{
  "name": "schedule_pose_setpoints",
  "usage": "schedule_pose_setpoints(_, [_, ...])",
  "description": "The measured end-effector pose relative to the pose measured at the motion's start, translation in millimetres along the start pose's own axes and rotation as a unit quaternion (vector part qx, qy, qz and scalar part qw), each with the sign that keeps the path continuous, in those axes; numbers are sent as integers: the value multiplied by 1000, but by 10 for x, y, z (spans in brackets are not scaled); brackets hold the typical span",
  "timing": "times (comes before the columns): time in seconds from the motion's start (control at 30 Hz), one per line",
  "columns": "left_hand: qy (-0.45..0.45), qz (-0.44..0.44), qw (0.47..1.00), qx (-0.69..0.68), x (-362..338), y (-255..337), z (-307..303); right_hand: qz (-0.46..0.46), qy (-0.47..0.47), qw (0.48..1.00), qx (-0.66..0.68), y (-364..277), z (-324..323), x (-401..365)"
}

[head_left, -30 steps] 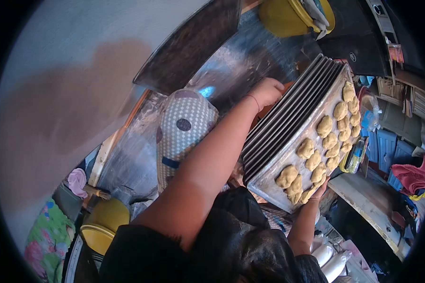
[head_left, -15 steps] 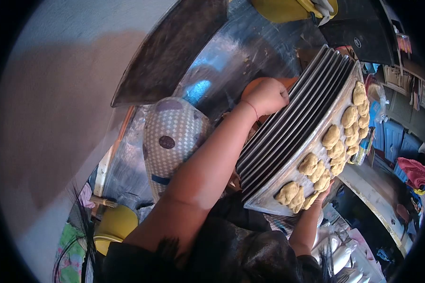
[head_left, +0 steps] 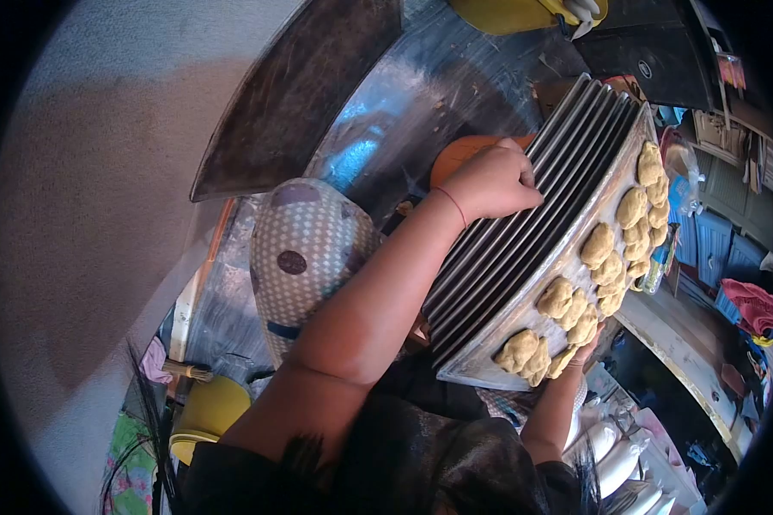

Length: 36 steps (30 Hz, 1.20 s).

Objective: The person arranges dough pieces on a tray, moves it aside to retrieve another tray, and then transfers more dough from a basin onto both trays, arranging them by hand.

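A baking tray [head_left: 481, 359] with several pale, lumpy dough pieces [head_left: 598, 246] in rows is tilted at the right. My right hand [head_left: 586, 348] is closed on its lower right edge, with most of the fingers hidden by the tray and dough. Against the tray's left side stand several more metal trays [head_left: 500, 257] on edge, closely packed. My left hand [head_left: 500, 182] has its fingers curled over the rims of these trays, closed on a tray edge. An orange rounded thing [head_left: 451, 159] lies behind that hand.
A cloth-covered bundle [head_left: 311, 249] sits left of my left arm. Beyond it are a dark panel [head_left: 296, 99] and a wall. A yellow container [head_left: 210, 412] and a brush [head_left: 189, 370] are at lower left. A yellow basin [head_left: 511, 13] stands at the top.
My left hand has shifted slightly right and down across the tray rims, its fingers still curled. My right hand keeps its place on the tray; the whole view has drifted slightly.
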<state>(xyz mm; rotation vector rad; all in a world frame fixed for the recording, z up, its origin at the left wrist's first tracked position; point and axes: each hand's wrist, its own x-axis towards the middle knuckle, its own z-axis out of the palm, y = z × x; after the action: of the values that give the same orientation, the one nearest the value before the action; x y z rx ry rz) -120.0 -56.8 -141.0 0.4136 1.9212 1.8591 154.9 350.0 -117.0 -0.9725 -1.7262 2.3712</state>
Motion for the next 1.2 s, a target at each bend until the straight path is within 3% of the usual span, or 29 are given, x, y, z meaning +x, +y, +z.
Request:
schedule_pose_setpoints(0.1, [-6,-1,1000,29,-35,50,-4,-13,-3,1000,-14,2,-52,7])
schedule_pose_setpoints(0.2, [44,18,999,10,-38,72,35,-19,18,999,-38,2,-120,10])
schedule_pose_setpoints(0.27, [32,97,994,39,-23,36,69,-19,8,999,-27,11,-157,22])
schedule_pose_setpoints(0.57, [-1,57,998,-9,-53,115,68,-13,-19,1000,-6,-10,101,-8])
schedule_pose_setpoints(0.7, [16,95,994,-45,-51,202,90,-17,-17,1000,-19,21,-12,7])
schedule_pose_setpoints(0.8, [5,108,989,-99,-23,183,108,16,46,999,3,44,78,3])
schedule_pose_setpoints(0.83, [8,96,993,-73,-57,274,84,-1,51,998,-21,-19,475,-80])
schedule_pose_setpoints(0.9, [8,124,992,27,-60,335,111,32,19,998,43,-5,406,-56])
schedule_pose_setpoints(1.0, [83,189,978,0,-49,324,216,32,-12,998,57,11,365,-31])
schedule_pose_setpoints(1.03, [83,188,979,2,-50,352,235,49,27,997,59,-38,523,-85])
schedule_pose_setpoints(1.1, [98,197,975,23,-50,332,251,-77,9,996,-38,-101,660,-79])
schedule_pose_setpoints(1.2, [105,181,978,14,-48,292,264,-90,-4,995,-47,-238,792,-125])
